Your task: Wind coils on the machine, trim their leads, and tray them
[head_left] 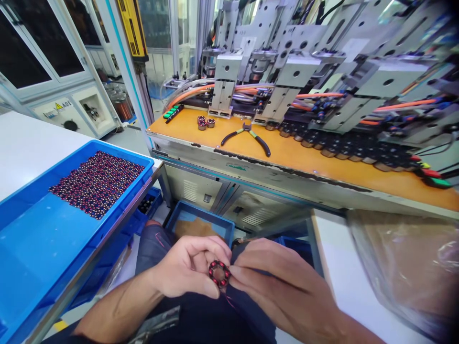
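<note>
A small ring-shaped motor stator (214,283) with red copper windings and a dark body sits in my left hand (190,267). The fingers curl behind it and the thumb presses near its lower edge. My right hand (272,272) comes in from the right with thumb and fingers pinched at the stator's right rim. What lies between those fingertips is hidden. A thin reddish wire (229,302) trails down below the stator, over my dark clothing.
On the left table is a blue tray (21,258) with many similar stators (100,181). Cutting pliers (247,136), several stators (202,125) and a row of dark parts (340,148) lie on the orange bench beneath machine heads (297,69). Clear plastic sheeting (405,267) lies at right; a blue bin (227,228) stands below.
</note>
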Motion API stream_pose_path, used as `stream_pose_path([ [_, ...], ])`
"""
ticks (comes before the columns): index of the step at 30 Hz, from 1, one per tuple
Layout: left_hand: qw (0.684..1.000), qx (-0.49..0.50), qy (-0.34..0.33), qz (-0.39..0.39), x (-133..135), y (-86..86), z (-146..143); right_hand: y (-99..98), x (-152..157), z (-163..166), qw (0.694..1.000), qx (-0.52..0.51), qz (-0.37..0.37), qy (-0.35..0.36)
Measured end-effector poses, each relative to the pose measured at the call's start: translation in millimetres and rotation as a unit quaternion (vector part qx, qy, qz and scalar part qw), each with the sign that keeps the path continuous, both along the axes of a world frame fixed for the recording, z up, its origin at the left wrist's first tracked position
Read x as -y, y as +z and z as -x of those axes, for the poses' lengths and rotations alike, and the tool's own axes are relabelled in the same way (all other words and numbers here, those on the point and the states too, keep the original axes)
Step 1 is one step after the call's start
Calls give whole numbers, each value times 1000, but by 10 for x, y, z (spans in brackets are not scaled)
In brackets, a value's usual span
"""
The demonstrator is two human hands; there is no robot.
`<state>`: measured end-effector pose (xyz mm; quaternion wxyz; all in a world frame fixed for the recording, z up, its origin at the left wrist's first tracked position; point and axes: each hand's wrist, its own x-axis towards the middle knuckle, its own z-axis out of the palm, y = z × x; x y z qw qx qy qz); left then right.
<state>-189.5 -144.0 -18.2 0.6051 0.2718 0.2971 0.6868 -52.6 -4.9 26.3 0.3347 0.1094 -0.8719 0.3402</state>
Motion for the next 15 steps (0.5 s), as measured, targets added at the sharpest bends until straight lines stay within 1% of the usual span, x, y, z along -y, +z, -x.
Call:
stream_pose_path([
  [3, 998, -30, 29, -41, -21, 7, -2, -7, 34, -23, 1000, 1, -6, -20],
  [6, 991, -88, 68, -76, -31, 12, -8, -59, 109, -29, 999, 1, 27, -46],
  [10, 974, -166, 122, -96, -18, -5, -9, -154, 196, 7, 992, -18, 82, -91],
  [12, 973, -183, 117, -72, 4, -7, 7, -180, 205, 24, 992, -34, 74, -100],
  [15, 981, -188, 54, 7, 54, 13, 44, -184, 192, 17, 993, -39, 44, -100],
])
